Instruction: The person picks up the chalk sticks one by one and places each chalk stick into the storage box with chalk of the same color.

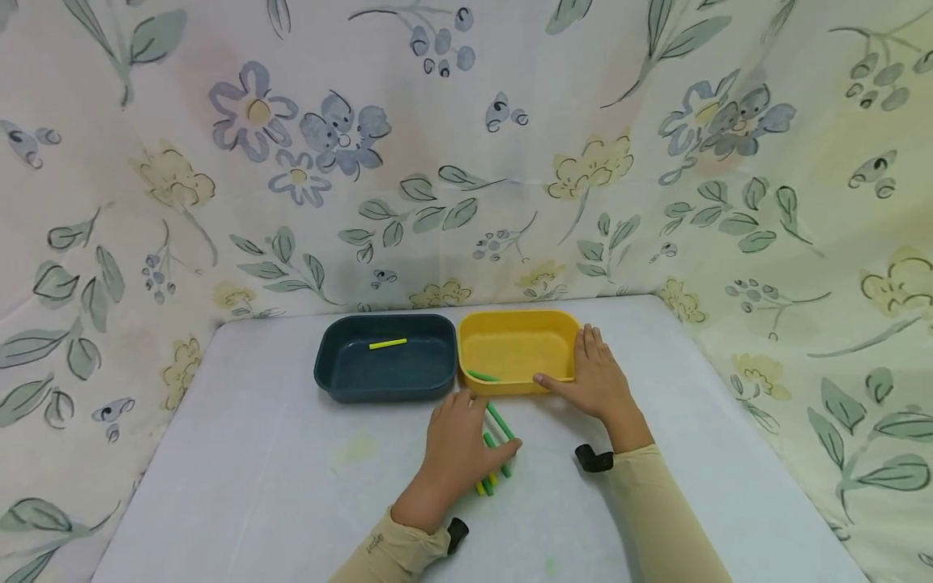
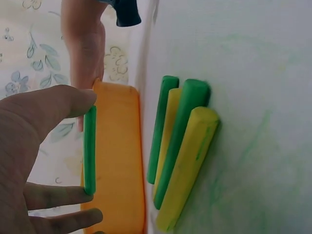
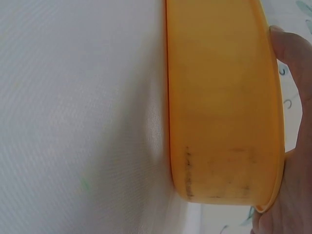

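Note:
My left hand (image 1: 457, 444) pinches a green crayon (image 2: 89, 151) by its two ends, thumb at one and a finger at the other. It is raised over the table in front of the yellow tub (image 1: 510, 388). Below that hand lies a small bunch of green and yellow crayons (image 2: 190, 165), side by side on the cloth. My right hand (image 1: 602, 387) rests against the tub's right front corner, its fingers straight along the right side and its thumb on the front rim. Inside the yellow tub, a green crayon (image 1: 483, 376) shows behind the front wall.
Left of the yellow tub stands a dark blue tub (image 1: 386, 396) with a yellow crayon (image 1: 388, 344) in it. Both sit near the back edge of a table under a white cloth (image 1: 255, 453), which bears faint green and yellow marks. A flowered curtain (image 1: 437, 162) hangs behind.

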A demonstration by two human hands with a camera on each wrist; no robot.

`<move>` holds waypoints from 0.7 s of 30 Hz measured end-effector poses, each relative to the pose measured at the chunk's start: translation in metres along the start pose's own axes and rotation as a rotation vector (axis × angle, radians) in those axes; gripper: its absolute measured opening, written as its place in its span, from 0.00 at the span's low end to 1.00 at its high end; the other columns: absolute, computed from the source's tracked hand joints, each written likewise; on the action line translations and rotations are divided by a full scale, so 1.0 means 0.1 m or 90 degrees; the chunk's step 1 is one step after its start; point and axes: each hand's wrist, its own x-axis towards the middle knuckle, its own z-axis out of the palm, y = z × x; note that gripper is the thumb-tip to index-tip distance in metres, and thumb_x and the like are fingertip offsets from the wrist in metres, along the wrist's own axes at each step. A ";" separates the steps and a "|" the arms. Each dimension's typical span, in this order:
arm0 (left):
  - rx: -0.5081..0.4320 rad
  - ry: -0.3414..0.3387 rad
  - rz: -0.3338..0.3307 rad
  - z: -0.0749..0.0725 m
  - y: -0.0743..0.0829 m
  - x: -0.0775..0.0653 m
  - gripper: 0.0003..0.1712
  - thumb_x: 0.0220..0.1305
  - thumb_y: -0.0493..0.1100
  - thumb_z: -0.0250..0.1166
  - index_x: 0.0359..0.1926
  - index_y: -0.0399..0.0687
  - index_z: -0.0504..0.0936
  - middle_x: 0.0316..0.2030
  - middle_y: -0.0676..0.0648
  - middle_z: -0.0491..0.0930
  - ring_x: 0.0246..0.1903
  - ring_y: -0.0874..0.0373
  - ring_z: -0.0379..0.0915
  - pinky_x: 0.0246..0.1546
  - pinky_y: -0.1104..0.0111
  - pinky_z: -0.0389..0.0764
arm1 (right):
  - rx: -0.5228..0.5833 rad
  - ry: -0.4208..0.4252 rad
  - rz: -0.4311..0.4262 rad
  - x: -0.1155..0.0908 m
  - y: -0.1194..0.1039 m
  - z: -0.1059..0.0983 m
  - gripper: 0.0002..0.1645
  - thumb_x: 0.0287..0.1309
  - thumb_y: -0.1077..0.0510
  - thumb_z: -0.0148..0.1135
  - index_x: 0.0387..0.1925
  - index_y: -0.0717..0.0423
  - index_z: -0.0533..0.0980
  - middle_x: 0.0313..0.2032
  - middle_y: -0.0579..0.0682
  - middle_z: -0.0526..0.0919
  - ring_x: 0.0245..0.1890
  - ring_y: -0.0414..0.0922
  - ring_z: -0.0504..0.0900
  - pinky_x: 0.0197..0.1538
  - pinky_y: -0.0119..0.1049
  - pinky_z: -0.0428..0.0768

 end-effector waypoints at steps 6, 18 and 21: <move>-0.022 0.021 0.009 -0.10 -0.02 0.04 0.44 0.54 0.73 0.76 0.57 0.43 0.87 0.54 0.43 0.83 0.54 0.46 0.79 0.53 0.51 0.84 | 0.004 0.001 -0.008 0.00 -0.02 0.00 0.83 0.57 0.11 0.53 0.82 0.73 0.39 0.84 0.68 0.37 0.86 0.64 0.36 0.85 0.62 0.42; -0.029 0.042 -0.010 -0.22 -0.05 0.22 0.45 0.54 0.73 0.77 0.57 0.41 0.87 0.55 0.42 0.81 0.56 0.44 0.78 0.54 0.51 0.84 | 0.010 0.000 -0.002 0.00 -0.01 0.01 0.84 0.56 0.10 0.52 0.83 0.71 0.38 0.85 0.67 0.35 0.86 0.62 0.34 0.85 0.60 0.41; -0.035 0.039 -0.027 -0.22 -0.05 0.27 0.46 0.54 0.72 0.77 0.59 0.39 0.86 0.55 0.41 0.81 0.57 0.44 0.78 0.54 0.50 0.84 | 0.012 0.001 -0.002 -0.01 -0.01 0.01 0.84 0.55 0.10 0.52 0.83 0.72 0.39 0.84 0.67 0.36 0.86 0.63 0.35 0.85 0.61 0.41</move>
